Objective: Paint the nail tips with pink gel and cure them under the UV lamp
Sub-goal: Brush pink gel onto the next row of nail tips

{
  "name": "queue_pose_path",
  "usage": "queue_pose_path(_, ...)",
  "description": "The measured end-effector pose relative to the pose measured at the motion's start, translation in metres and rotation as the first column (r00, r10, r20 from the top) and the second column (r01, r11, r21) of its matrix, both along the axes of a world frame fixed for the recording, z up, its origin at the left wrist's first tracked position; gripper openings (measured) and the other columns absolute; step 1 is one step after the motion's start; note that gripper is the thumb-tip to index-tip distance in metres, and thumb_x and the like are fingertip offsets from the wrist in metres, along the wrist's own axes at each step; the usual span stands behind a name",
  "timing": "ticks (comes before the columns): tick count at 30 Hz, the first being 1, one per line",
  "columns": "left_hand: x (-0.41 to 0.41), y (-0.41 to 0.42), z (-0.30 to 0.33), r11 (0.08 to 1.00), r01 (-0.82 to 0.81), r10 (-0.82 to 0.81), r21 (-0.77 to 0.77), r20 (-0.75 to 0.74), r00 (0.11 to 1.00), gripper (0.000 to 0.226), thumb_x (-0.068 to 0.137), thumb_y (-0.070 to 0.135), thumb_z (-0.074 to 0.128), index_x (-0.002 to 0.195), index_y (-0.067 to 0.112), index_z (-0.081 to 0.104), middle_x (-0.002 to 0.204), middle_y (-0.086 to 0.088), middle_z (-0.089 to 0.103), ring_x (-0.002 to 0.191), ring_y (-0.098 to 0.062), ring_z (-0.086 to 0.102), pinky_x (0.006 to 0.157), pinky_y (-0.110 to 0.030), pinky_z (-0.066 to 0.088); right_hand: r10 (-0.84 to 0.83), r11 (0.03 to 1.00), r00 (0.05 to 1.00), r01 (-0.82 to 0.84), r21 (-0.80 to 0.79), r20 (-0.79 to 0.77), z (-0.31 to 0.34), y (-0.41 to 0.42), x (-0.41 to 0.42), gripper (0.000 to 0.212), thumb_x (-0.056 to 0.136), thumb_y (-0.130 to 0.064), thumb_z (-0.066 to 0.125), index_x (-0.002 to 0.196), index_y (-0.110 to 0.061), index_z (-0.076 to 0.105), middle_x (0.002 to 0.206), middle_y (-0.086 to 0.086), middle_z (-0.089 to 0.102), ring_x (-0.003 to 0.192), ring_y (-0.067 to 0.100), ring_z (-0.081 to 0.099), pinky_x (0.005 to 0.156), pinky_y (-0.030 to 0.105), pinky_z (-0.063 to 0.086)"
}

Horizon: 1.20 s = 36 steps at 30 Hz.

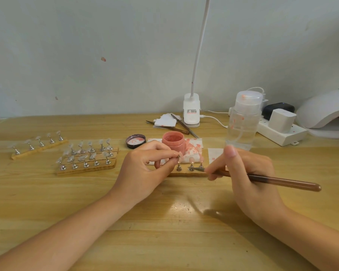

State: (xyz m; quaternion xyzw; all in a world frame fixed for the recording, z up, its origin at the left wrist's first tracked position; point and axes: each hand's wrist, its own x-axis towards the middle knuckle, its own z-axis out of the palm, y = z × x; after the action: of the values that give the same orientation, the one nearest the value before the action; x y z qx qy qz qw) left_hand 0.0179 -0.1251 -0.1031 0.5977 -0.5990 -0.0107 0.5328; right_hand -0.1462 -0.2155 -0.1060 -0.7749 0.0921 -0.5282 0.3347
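Her left hand pinches a small metal nail stand; the right hand grips the brush. The desk lamp label is too blurred to read.

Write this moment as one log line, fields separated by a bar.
left hand: pinches nail stand | right hand: holds brush | gel jar: open | UV lamp: far right

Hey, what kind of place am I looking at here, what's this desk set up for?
Likely a home or small nail-art workstation: a wooden desk against a plain wall, with rows of nail tips on stands, an open jar of pink gel and a white curing lamp at the right edge.
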Motion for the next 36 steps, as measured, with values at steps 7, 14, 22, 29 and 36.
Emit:
queue_pose_path(7, -0.0006, 0.0006, 0.0007, 1.000, -0.002, 0.002, 0.002, 0.013, 1.000, 0.025, 0.075, 0.002, 0.071, 0.087, 0.023, 0.071, 0.078, 0.004, 0.065, 0.061, -0.015, 0.047, 0.061, -0.010, 0.040, -0.004, 1.000, 1.000, 0.004, -0.008, -0.031, 0.0000, 0.0006, 0.0012, 0.057, 0.094, -0.047, 0.033, 0.066, -0.013, 0.070, 0.062, -0.005, 0.065, 0.062, 0.006, 0.062, 0.061, 0.026, 0.048)
queue_pose_path(14, -0.0001, -0.0002, 0.0001, 1.000, -0.011, 0.011, 0.004, 0.020, 1.000, 0.028, 0.074, 0.001, 0.071, 0.086, 0.026, 0.070, 0.077, 0.005, 0.064, 0.060, -0.012, 0.047, 0.061, -0.010, 0.039, -0.052, 0.995, 0.996, 0.046, -0.086, -0.068, 0.0011, 0.0011, 0.0045, 0.050, 0.093, -0.041, 0.036, 0.073, -0.013, 0.072, 0.067, -0.006, 0.066, 0.067, 0.008, 0.061, 0.062, 0.029, 0.047)
queue_pose_path(22, -0.0002, 0.0004, 0.0001, 1.000, -0.025, 0.025, 0.000, 0.026, 0.999, 0.026, 0.074, 0.003, 0.072, 0.086, 0.025, 0.070, 0.076, 0.006, 0.063, 0.059, -0.011, 0.046, 0.063, -0.010, 0.039, -0.045, 0.997, 0.997, 0.041, -0.063, -0.063, 0.0019, 0.0018, 0.0044, 0.044, 0.092, -0.037, 0.040, 0.071, -0.014, 0.071, 0.068, -0.006, 0.066, 0.068, 0.010, 0.062, 0.064, 0.035, 0.050)
queue_pose_path(29, 0.0009, 0.0006, 0.0011, 0.999, -0.044, 0.045, -0.027, 0.022, 0.999, 0.019, 0.072, 0.003, 0.073, 0.080, 0.020, 0.072, 0.079, 0.007, 0.063, 0.059, -0.003, 0.046, 0.063, -0.009, 0.037, 0.001, 0.997, 1.000, -0.002, 0.083, 0.015, 0.0001, 0.0008, -0.0028, 0.046, 0.091, -0.040, 0.039, 0.066, -0.014, 0.068, 0.060, 0.002, 0.065, 0.060, 0.006, 0.062, 0.059, 0.018, 0.048)
queue_pose_path(36, 0.0010, 0.0005, 0.0015, 0.997, -0.063, 0.063, -0.033, -0.022, 0.998, 0.007, 0.071, 0.014, 0.072, 0.075, 0.020, 0.071, 0.084, 0.009, 0.067, 0.064, -0.013, 0.053, 0.061, -0.011, 0.037, -0.024, 0.999, 0.999, 0.025, 0.041, -0.034, 0.0005, 0.0017, -0.0030, 0.037, 0.091, -0.037, 0.041, 0.078, -0.018, 0.069, 0.073, -0.007, 0.068, 0.076, 0.009, 0.064, 0.068, 0.022, 0.048)
